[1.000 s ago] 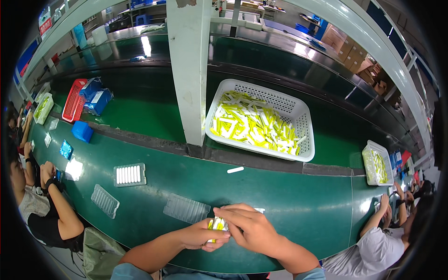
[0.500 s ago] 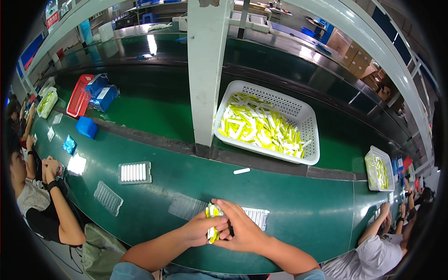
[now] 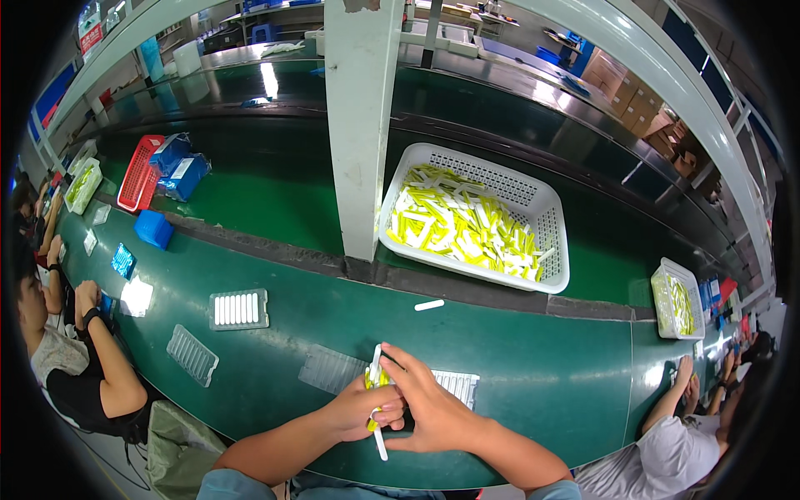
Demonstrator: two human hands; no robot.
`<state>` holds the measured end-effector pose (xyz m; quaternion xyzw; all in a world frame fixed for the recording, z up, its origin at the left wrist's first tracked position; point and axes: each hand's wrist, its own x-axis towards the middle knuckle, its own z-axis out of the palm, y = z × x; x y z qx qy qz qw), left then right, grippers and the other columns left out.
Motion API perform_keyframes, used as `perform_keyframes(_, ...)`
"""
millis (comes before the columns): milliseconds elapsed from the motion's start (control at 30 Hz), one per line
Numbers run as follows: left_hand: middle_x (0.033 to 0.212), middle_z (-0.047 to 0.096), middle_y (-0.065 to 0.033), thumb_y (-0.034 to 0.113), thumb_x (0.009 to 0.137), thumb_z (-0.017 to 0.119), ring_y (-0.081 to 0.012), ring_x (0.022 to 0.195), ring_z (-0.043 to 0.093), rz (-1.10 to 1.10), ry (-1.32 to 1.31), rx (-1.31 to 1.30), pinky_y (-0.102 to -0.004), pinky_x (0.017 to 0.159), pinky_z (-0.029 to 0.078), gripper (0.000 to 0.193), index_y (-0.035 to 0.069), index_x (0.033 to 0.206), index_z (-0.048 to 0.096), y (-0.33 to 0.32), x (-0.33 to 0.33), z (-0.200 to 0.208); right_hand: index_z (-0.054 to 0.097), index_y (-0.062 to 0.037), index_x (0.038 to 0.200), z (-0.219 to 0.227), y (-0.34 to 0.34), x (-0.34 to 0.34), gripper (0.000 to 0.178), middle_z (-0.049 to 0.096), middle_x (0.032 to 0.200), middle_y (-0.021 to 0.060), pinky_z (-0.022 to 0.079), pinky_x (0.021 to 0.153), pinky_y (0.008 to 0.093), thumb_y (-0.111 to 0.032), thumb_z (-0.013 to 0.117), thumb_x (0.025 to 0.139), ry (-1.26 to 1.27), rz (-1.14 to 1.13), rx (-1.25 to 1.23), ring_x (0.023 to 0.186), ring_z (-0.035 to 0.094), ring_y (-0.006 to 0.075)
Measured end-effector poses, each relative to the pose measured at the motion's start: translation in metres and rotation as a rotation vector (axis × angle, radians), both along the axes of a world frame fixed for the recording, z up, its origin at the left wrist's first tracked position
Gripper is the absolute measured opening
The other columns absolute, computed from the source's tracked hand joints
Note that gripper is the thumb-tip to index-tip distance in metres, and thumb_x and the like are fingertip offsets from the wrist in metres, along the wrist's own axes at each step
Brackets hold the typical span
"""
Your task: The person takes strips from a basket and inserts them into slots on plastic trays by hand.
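Yellow and white plastic sticks (image 3: 372, 381) are bunched in my left hand (image 3: 364, 410), whose fingers wrap round them. A long white piece (image 3: 381, 444) juts out past the bundle, its ends showing above and below my fist. Beside it, my right hand (image 3: 433, 410) has fingers and thumb spread apart, the fingertips by the upper end and the thumb near the lower end. Whether they press on it I cannot tell. Under and behind my hands lie a clear ribbed tray (image 3: 329, 369) on the left and another tray with white strips (image 3: 457, 387) on the right.
A white basket (image 3: 557, 250) of yellow and white sticks stands beyond the pillar (image 3: 358, 133). One white stick (image 3: 429, 305) lies on the green table. A filled tray (image 3: 239, 309) and an unfilled one (image 3: 192, 356) lie left. Other people sit at both sides.
My right hand has opened out from around the bundle, its fingers spreading. A white piece now sticks out above and below my left fist.
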<state>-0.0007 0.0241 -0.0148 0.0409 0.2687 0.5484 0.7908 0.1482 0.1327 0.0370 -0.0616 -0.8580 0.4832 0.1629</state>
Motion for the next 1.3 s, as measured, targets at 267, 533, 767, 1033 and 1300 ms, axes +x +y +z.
perform_keyframes(267, 0.066, 0.049, 0.0024, 0.01, 0.099, 0.057, -0.0072, 0.053, 0.046, 0.019, 0.044, -0.04, -0.0297, 0.054, 0.044, 0.003, 0.01, 0.096, 0.056, 0.002, 0.005, 0.008, 0.059, -0.0128, 0.135, 0.003, 0.001, -0.001, 0.066, 0.042, 0.152, 0.0156, 0.046, 0.106, 0.0496, -0.013, 0.084, 0.074, 0.117, 0.01, 0.055, 0.137, 0.045, 0.039)
perform_keyframes(533, 0.072, 0.054, 0.0007, 0.011, 0.101, 0.057, -0.0077, 0.062, 0.055, 0.143, 0.117, -0.031, -0.0251, 0.052, 0.044, 0.003, 0.009, 0.101, 0.059, 0.004, 0.008, 0.001, 0.072, -0.0103, 0.104, -0.008, 0.002, -0.004, 0.036, 0.066, 0.127, 0.0124, 0.045, 0.104, 0.0481, -0.018, 0.088, 0.073, 0.301, -0.044, 0.319, 0.128, 0.055, 0.0339)
perform_keyframes(767, 0.076, 0.06, -0.0046, 0.011, 0.099, 0.057, -0.014, 0.07, 0.062, 0.082, 0.155, 0.021, -0.0291, 0.061, 0.051, 0.005, 0.006, 0.098, 0.059, 0.0, 0.002, 0.008, 0.053, -0.0026, 0.138, 0.011, 0.006, -0.004, 0.082, 0.055, 0.14, 0.0178, 0.045, 0.104, 0.0492, -0.022, 0.091, 0.068, 0.072, -0.087, 0.284, 0.127, 0.055, 0.0383)
perform_keyframes(1033, 0.079, 0.064, -0.0064, 0.003, 0.092, 0.056, -0.0161, 0.074, 0.065, 0.051, 0.219, 0.052, -0.029, 0.066, 0.051, 0.008, 0.003, 0.086, 0.062, -0.003, 0.007, -0.002, 0.05, -0.0015, 0.141, -0.014, -0.001, -0.004, 0.081, 0.057, 0.139, 0.0178, 0.05, 0.101, 0.0443, -0.004, 0.083, 0.067, 0.116, 0.001, 0.162, 0.123, 0.058, 0.0378)
perform_keyframes(1300, 0.08, 0.063, -0.0064, 0.002, 0.094, 0.056, -0.0143, 0.068, 0.061, 0.086, 0.235, 0.112, -0.029, 0.06, 0.047, 0.012, 0.003, 0.105, 0.061, -0.003, 0.011, -0.009, 0.041, -0.0043, 0.148, -0.014, -0.004, -0.002, 0.09, 0.054, 0.142, 0.0152, 0.05, 0.099, 0.0415, 0.0, 0.08, 0.067, -0.022, -0.035, 0.11, 0.124, 0.056, 0.0384)
